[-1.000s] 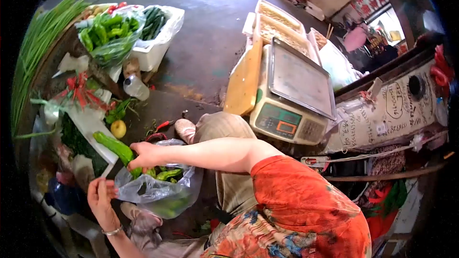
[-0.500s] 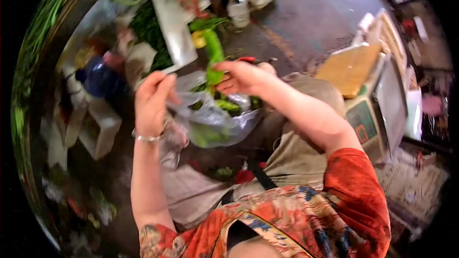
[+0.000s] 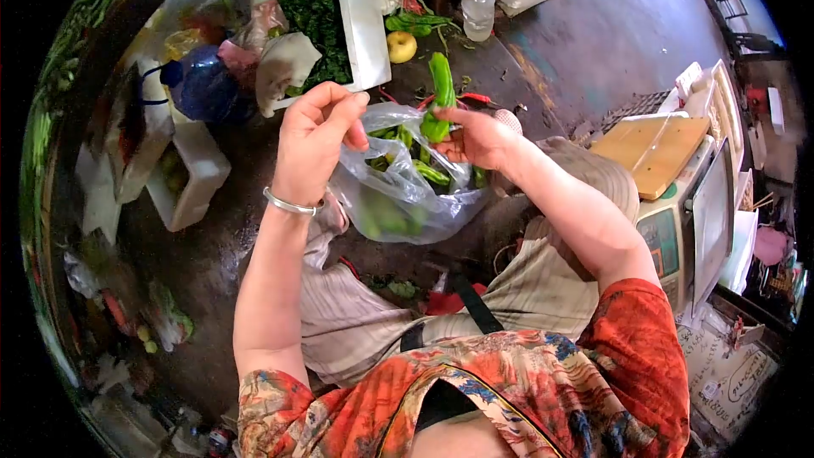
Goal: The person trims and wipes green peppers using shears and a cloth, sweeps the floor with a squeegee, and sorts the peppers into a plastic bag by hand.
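My right hand [image 3: 482, 139] grips a long green pepper [image 3: 441, 85], which stands nearly upright above an opened clear plastic bag [image 3: 454, 219]. More green peppers [image 3: 431, 172] lie inside the bag, between my knees. To the left of the bag's mouth is my left hand [image 3: 315, 131], closed with thumb and forefinger pinched together; whatever may be between them is too small to make out. A metal bangle [image 3: 292, 203] circles the left wrist.
Beyond the bag are a white foam box [image 3: 363, 30] of dark leafy greens, a yellow round fruit [image 3: 401, 47] and a plastic bottle [image 3: 478, 15]. A blue bag [image 3: 206, 85] sits at left. A scale-like device with a brown board [image 3: 653, 153] stands at right.
The view has turned, so the surroundings appear farther right and sharper. My right hand still holds the green pepper over the bag, and my left fingers stay pinched.
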Tool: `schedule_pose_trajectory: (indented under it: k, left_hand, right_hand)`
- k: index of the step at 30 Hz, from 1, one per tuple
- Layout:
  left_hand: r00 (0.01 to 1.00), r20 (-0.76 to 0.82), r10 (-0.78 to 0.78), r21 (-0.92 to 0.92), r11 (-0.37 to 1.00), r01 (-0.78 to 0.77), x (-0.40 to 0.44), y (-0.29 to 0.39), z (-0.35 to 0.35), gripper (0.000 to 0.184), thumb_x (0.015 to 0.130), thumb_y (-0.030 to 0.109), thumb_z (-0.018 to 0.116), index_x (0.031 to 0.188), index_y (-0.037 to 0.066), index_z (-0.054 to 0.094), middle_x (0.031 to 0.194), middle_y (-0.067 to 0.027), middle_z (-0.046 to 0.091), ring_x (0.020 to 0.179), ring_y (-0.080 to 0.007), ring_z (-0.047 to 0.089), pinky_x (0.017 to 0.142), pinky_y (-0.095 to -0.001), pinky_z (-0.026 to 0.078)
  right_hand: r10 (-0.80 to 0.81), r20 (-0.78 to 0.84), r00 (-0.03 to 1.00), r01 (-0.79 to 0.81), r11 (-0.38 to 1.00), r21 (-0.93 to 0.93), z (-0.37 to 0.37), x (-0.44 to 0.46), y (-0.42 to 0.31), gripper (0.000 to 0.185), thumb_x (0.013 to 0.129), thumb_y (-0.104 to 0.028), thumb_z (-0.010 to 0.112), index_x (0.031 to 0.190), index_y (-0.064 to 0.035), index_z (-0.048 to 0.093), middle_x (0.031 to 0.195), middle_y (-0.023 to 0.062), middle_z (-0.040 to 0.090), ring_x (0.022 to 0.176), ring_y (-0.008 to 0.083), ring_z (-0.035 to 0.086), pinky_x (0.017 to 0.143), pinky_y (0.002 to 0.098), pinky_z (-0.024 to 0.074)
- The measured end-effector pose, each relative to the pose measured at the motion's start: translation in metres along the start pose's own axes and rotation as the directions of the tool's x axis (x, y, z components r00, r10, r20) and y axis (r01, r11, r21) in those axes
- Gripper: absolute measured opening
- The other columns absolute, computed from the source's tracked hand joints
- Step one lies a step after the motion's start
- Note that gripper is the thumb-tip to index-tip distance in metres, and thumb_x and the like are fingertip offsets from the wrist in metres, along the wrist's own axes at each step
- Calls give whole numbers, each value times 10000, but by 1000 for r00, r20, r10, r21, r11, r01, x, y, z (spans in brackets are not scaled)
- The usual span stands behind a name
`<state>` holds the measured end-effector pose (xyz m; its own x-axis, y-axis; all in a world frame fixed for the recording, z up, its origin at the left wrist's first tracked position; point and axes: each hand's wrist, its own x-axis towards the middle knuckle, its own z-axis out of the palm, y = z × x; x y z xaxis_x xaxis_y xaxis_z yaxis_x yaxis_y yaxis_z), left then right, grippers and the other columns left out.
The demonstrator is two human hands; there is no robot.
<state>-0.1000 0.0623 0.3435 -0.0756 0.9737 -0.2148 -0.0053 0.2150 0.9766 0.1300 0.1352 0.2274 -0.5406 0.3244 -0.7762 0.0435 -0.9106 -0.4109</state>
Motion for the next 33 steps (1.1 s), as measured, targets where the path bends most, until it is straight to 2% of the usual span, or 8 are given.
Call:
schedule_pose_trajectory:
  k: [5,9,10,12,14,16,22,33]
  left_hand:
    - [1000,5,10,-27,1000,-10,0,-2,-1,212,897,238,606,802,49,588,601,-3,577,557,-87,538,575,-216,408]
    - [1000,-4,-1,-49,999,1,-1,-1,-4,207,898,227,604,801,45,585,597,-7,573,555,-89,537,569,-218,410]
    - [1000,-6,0,-49,999,0,0,1,-5,207,898,227,604,801,45,585,597,-7,573,555,-89,537,569,-218,410]
    - [1000,0,10,-65,998,-10,-2,0,-4,200,899,216,602,800,44,581,597,-8,571,558,-91,537,575,-220,411]
    - [1000,4,2,-58,998,-2,-4,0,-2,203,899,218,601,801,42,579,599,-8,570,560,-91,536,579,-221,410]
    - [1000,6,11,-54,998,-11,-3,2,-3,206,899,220,600,801,41,577,600,-7,570,563,-91,536,583,-222,410]
    - [1000,-10,1,-51,999,-1,-5,2,-6,196,900,221,600,813,45,581,607,-8,574,571,-88,535,583,-222,407]
    - [998,-2,62,-16,998,-62,7,-7,6,208,860,208,657,975,38,623,829,-30,650,735,-105,602,662,-232,452]
  right_hand:
    - [55,-183,982,-45,997,59,14,-6,14,237,864,-305,633,1013,-127,587,871,36,625,680,154,577,617,258,452]
    - [45,-159,986,-38,998,47,-10,22,14,267,862,-283,647,1046,-107,566,865,61,615,696,170,581,611,270,471]
    - [-49,-32,998,48,999,-26,-16,25,4,262,877,-242,634,1055,-67,555,874,81,613,725,177,597,653,280,495]
    - [-279,-97,955,265,955,-137,-25,43,-22,275,895,-210,609,1089,-31,534,866,89,615,761,178,612,682,292,513]
    - [-502,-63,863,501,865,-33,-2,24,-50,306,905,-187,588,1146,-16,507,905,105,629,811,179,626,694,298,515]
    - [-486,-138,863,488,872,-20,14,10,-56,336,913,-155,567,1202,-9,477,963,126,638,854,186,636,699,296,513]
    - [-286,29,958,285,928,-239,22,15,-27,258,929,-117,504,1162,-14,543,972,88,652,827,151,642,695,257,501]
    - [-253,152,956,294,856,-425,45,-10,-24,295,873,-165,554,1146,-52,559,961,41,654,838,115,630,730,225,468]
